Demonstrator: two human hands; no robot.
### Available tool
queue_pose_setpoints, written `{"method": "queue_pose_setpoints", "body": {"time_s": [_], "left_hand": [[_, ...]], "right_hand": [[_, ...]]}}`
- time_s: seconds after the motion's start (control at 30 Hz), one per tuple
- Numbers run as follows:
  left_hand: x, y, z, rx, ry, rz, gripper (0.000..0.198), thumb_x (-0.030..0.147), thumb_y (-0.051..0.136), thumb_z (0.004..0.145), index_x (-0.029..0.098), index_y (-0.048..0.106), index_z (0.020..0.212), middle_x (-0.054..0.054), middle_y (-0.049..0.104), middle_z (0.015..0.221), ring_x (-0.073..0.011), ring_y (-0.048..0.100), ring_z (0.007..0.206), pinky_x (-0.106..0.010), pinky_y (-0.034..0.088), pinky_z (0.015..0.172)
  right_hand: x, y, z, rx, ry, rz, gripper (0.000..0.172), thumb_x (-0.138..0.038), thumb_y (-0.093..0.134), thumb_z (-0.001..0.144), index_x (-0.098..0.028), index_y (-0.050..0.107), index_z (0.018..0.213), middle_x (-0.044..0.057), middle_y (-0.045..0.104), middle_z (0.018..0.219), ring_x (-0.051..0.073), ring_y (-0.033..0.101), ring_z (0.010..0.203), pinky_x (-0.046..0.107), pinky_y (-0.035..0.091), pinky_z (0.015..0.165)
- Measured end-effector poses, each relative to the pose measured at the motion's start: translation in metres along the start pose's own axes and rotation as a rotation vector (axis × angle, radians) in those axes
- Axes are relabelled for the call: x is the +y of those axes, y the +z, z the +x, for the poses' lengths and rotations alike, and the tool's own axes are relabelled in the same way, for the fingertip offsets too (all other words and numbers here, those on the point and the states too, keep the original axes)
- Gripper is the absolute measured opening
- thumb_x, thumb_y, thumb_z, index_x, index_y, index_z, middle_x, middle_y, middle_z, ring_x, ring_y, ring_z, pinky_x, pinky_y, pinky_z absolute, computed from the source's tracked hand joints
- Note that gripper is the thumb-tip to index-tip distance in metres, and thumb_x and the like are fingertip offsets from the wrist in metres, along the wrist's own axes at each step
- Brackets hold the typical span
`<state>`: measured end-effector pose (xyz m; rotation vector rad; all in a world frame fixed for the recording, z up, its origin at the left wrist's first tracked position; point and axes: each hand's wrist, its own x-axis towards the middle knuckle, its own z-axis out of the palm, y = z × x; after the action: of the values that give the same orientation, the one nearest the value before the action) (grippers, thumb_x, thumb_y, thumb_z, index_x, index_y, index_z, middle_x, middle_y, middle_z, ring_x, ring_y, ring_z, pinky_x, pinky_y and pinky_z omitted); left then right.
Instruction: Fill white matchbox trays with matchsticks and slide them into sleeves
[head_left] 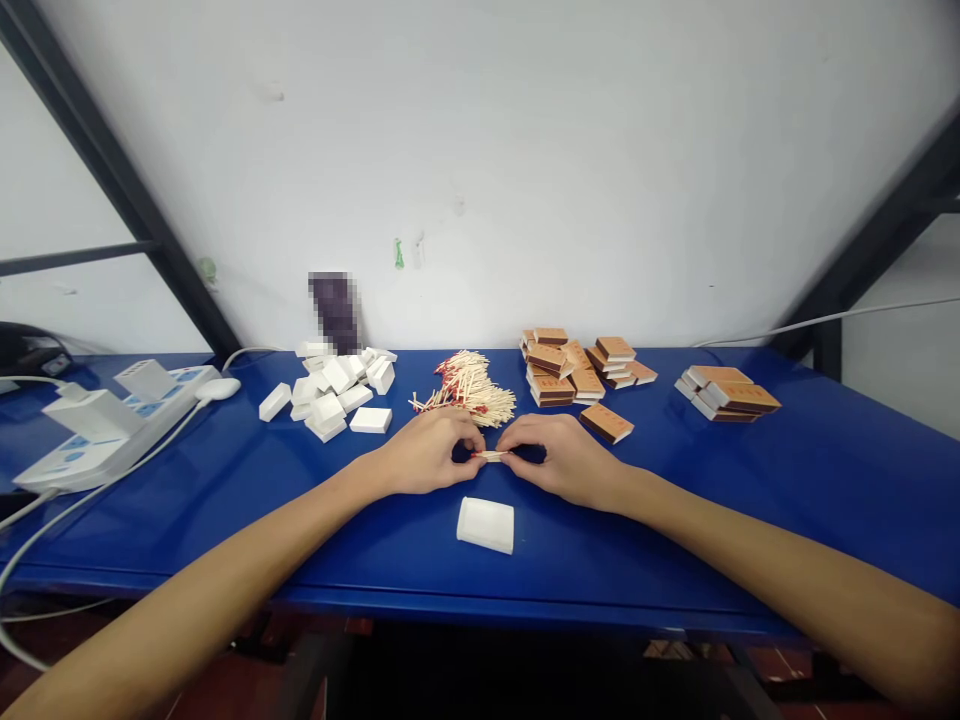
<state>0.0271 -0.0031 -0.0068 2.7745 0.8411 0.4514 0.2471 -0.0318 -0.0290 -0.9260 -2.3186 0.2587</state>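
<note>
Because the matches seem light and brittle, the left hand and right hand sensibly pinch opposite ends.

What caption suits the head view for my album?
Matches held between the left-hand grip and right-hand grip, a match pile beyond, a white tray nearer.

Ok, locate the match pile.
In the head view, the match pile lies centrally, beyond the left hand, with white boxes on its left, matchboxes on its right.

smooth glossy tabletop, wooden matches, matt paper boxes, plastic power strip
</note>
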Motion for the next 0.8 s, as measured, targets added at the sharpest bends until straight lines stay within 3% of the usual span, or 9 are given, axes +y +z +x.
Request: {"method": "queue_pose_setpoints", "body": {"time_s": [0.23, 0.4, 0.57, 0.8], "left_hand": [[0.001, 0.000, -0.002, 0.013, -0.003, 0.026, 0.005, 0.020, 0.063, 0.081, 0.017, 0.066, 0.082, -0.001, 0.062, 0.081, -0.0158, 0.057, 0.080, -0.028, 0.043, 0.075], [0.001, 0.000, -0.001, 0.012, 0.024, 0.031, 0.006, 0.019, 0.061, 0.081, 0.016, 0.066, 0.083, -0.002, 0.063, 0.082, -0.0160, 0.058, 0.080, -0.028, 0.044, 0.075], [0.000, 0.002, -0.001, 0.018, 0.041, 0.020, 0.004, 0.018, 0.061, 0.079, 0.016, 0.064, 0.081, -0.001, 0.063, 0.081, -0.0161, 0.058, 0.079, -0.028, 0.044, 0.074], [-0.001, 0.002, -0.001, 0.025, 0.019, -0.015, 0.002, 0.018, 0.063, 0.078, 0.017, 0.063, 0.080, -0.001, 0.063, 0.081, -0.0158, 0.058, 0.078, -0.027, 0.043, 0.073]], "right_hand": [[0.002, 0.000, -0.003, 0.000, -0.064, -0.051, 0.015, -0.012, 0.058, 0.086, -0.018, 0.072, 0.086, 0.006, 0.074, 0.089, 0.018, 0.068, 0.082, 0.030, 0.053, 0.076], [0.002, 0.002, -0.005, 0.008, -0.017, -0.056, 0.020, -0.020, 0.062, 0.086, -0.018, 0.071, 0.104, 0.007, 0.075, 0.096, 0.020, 0.069, 0.087, 0.032, 0.053, 0.078], [0.001, 0.007, -0.001, -0.001, -0.011, -0.084, 0.014, -0.019, 0.063, 0.086, -0.020, 0.073, 0.096, 0.005, 0.076, 0.089, 0.019, 0.068, 0.081, 0.030, 0.051, 0.073], [0.000, 0.011, 0.001, 0.018, -0.049, -0.077, 0.019, -0.011, 0.062, 0.083, -0.019, 0.072, 0.097, 0.004, 0.075, 0.087, 0.017, 0.067, 0.079, 0.028, 0.050, 0.073]]}}
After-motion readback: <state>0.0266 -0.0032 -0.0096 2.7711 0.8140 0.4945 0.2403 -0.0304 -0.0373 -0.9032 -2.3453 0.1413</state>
